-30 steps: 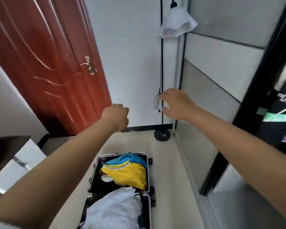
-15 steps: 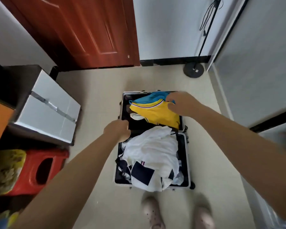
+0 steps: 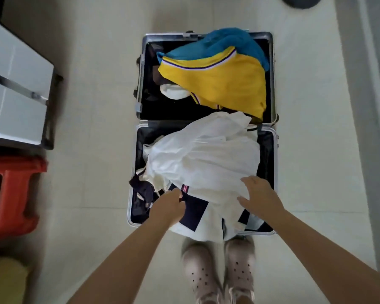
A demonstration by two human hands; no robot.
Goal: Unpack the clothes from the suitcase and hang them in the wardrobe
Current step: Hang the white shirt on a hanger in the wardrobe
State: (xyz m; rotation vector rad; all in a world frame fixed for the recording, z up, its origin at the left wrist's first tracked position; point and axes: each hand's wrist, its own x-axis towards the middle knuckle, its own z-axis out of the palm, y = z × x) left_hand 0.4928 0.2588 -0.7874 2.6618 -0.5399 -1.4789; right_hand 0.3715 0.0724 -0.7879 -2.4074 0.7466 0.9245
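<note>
An open silver suitcase lies flat on the floor below me. Its far half holds a yellow jersey with a blue garment behind it. The near half is filled by a white garment with navy patches. My left hand pinches the white garment's edge near a navy patch. Spread fingers of my right hand rest on top of the white cloth at the near right. The wardrobe is out of view.
A white box with a metal strip stands at the left, with a red plastic stool nearer and something yellow below it. A dark lamp base sits at the top. My feet in pale clogs stand at the suitcase's near edge.
My view has tilted from the door and lamp down onto the suitcase. Both hands dropped from mid-air, the right from the yellow jersey, onto the white garment in the near half.
</note>
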